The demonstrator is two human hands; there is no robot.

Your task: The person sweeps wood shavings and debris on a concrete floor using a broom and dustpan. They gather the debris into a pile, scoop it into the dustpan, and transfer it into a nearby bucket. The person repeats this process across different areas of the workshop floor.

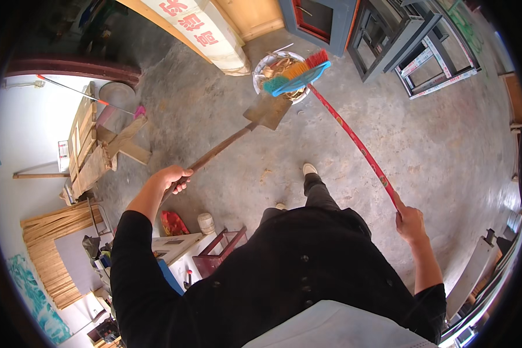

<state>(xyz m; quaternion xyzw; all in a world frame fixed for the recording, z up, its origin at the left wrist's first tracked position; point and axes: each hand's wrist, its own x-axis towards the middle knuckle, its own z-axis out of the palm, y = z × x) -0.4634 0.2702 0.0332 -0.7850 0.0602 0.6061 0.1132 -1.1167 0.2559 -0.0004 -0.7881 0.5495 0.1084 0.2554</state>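
Note:
My left hand grips the wooden handle of a shovel whose flat metal blade reaches the near rim of a white bucket. Wood shavings and scraps fill the bucket. In my right hand is the long red patterned handle of a broom. Its blue head, with green, orange and red bristles, is over the bucket and hides part of the shavings. Whether the bristles touch the shavings I cannot tell.
Dark window frames and a grey panel stand beyond the bucket, near a long wrapped bundle bearing writing. Wooden boards and a stick with a pink end lean at the left. A dark red frame stands close on my left.

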